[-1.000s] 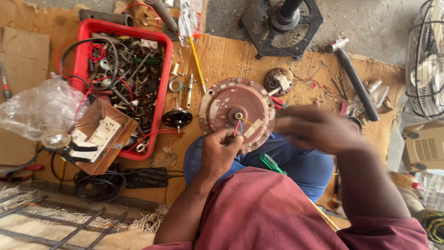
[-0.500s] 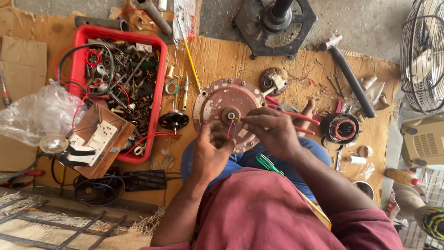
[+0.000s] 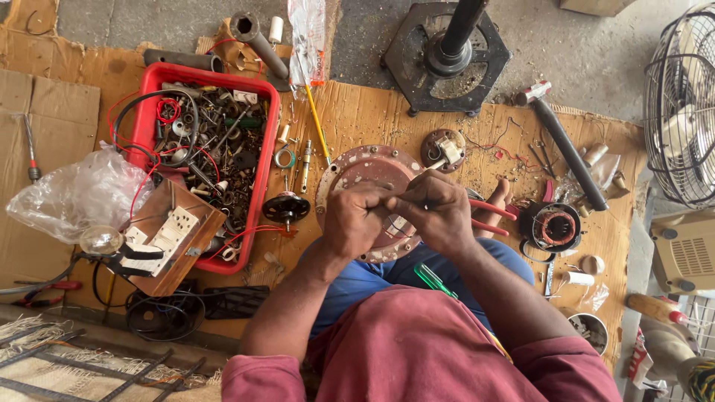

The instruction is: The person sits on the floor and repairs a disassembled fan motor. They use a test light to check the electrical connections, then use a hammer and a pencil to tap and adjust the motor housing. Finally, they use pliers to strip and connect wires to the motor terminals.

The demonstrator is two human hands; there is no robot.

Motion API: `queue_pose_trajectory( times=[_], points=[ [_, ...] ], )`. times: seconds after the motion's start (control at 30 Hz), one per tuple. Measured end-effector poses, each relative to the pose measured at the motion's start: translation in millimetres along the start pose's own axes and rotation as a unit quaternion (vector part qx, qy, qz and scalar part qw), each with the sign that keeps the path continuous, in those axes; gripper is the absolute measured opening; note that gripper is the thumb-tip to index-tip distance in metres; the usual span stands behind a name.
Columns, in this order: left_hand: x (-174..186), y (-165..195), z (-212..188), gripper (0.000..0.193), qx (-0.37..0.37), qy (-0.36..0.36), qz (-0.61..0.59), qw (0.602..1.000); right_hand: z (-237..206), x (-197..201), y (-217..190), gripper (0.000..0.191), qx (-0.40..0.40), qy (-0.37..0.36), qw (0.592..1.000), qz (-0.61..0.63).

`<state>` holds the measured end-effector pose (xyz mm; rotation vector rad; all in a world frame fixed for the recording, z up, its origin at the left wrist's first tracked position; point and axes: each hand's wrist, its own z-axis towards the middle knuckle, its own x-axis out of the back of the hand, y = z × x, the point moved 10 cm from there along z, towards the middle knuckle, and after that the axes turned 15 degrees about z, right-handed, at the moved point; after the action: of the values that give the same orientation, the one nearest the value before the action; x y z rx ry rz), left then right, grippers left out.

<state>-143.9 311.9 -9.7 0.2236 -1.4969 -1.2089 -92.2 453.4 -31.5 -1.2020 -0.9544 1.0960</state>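
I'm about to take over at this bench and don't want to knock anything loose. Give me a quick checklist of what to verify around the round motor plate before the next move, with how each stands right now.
1. Both hands on the work: left hand and right hand meet over the round motor plate. Ok.
2. Plate supported: it rests on the lap and the cardboard mat. Ok.
3. What the fingers pinch: hidden by the knuckles. Cannot tell.
4. Red-handled pliers within reach: beside the right hand. Ok.
5. Green screwdriver secure: lying loose on the blue trousers. Not ok.
6. Red parts tray clear of the elbows: to the left, apart. Ok.
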Motion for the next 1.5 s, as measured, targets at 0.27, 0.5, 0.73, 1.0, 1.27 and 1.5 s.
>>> queue_pose_trajectory(
  times=[0.27,0.5,0.73,1.0,1.27,1.5],
  points=[
    [-13,-39,1,0.006,0.129,0.019,-0.099,0.986,2,-3,-3,0.019,0.045,0.041,0.998,-0.018],
    [-11,-19,11,0.009,0.017,-0.009,-0.065,0.998,4,0,74,0.022,-0.166,0.152,0.942,0.250],
    [-15,-44,11,0.013,0.104,0.006,-0.100,0.989,29,23,83,0.017,-0.150,0.226,0.811,0.519],
    [-21,-49,12,0.017,0.118,-0.011,-0.188,0.975,31,7,54,0.033,-0.221,0.008,0.963,0.154],
    [-24,-36,13,0.014,0.046,-0.059,-0.083,0.994,33,3,35,0.017,-0.149,0.034,0.987,0.045],
    [-14,-64,3,0.012,0.224,0.010,-0.138,0.965,29,45,12,0.011,-0.062,0.123,0.937,0.320]
  ],
)
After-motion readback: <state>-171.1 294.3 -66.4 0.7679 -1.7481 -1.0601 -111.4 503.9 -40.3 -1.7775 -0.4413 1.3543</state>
